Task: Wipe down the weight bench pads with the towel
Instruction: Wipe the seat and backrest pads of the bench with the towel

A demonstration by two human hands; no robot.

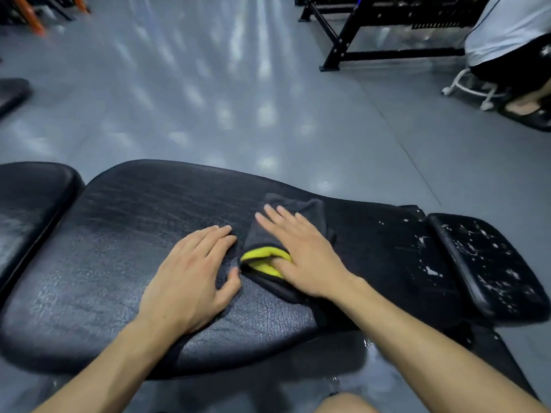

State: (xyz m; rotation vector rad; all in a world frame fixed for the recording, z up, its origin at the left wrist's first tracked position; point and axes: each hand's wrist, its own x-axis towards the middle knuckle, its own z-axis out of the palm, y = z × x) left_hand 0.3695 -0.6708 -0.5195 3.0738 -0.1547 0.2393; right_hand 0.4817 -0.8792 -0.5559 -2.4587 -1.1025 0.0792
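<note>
- Towel (286, 234), dark with a yellow inner face showing at its near end, folded and lying flat on the long pad (125, 234), a little to 3 o'clock of its middle.
- Right hand (301, 251) laid flat on the towel, fingers straight and spread, pointing toward 11 o'clock; thumb tip tucked at the yellow fold; pressing, not gripping.
- Left hand (193, 275) flat on the bare pad just beside the towel at 9 o'clock, fingers straight, holding nothing.
- Step in hand, as a judgement: wiping the long pad, with the left hand bracing.
- Next move likely calls for steady downward pressure and a sweep toward 9 o'clock, then the other two pads.
- Small pad (483, 263) at 3 o'clock, flecked with white marks; another pad (32, 204) at 9 o'clock.
- No containers visible.
- Grey floor (238, 114) beyond; black frame (334, 52) at 1 o'clock; a seated person (507, 34) at 2 o'clock.
</note>
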